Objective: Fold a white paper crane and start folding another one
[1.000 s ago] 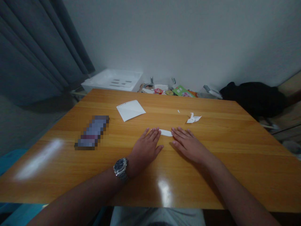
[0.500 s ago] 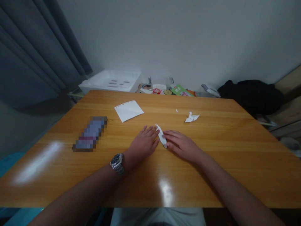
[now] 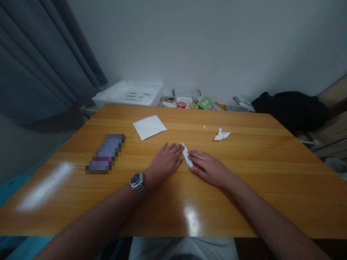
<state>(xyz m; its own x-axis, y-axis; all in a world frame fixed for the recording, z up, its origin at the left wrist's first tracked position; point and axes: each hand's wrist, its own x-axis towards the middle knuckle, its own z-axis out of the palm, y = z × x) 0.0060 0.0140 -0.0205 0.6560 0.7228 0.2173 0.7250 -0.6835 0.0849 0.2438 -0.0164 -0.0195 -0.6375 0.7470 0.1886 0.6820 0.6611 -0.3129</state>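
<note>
A narrow strip of folded white paper (image 3: 186, 155) lies slantwise on the table between my two hands. My left hand (image 3: 166, 160) rests palm down with its fingers spread, the fingertips touching the upper left edge of the folded paper. From the other side, my right hand (image 3: 208, 167) has its fingertips on the paper's right edge and its thumb at the lower end, holding it. Farther back to the right stands a white paper crane (image 3: 222, 135), and a tiny paper scrap (image 3: 205, 127) lies left of it.
A white sheet with a perforated edge (image 3: 150, 127) lies back left on the wooden table (image 3: 151, 213). A blurred-out phone-like object (image 3: 105, 153) is at the left. Behind the table are a white plastic tray (image 3: 130, 92), a green booklet (image 3: 208, 104) and a black cloth-like heap (image 3: 290, 110).
The folded paper looks slightly flatter and narrower. Both hands stay at it, with the right fingers shifted slightly along its edge. The whole view has moved a little.
</note>
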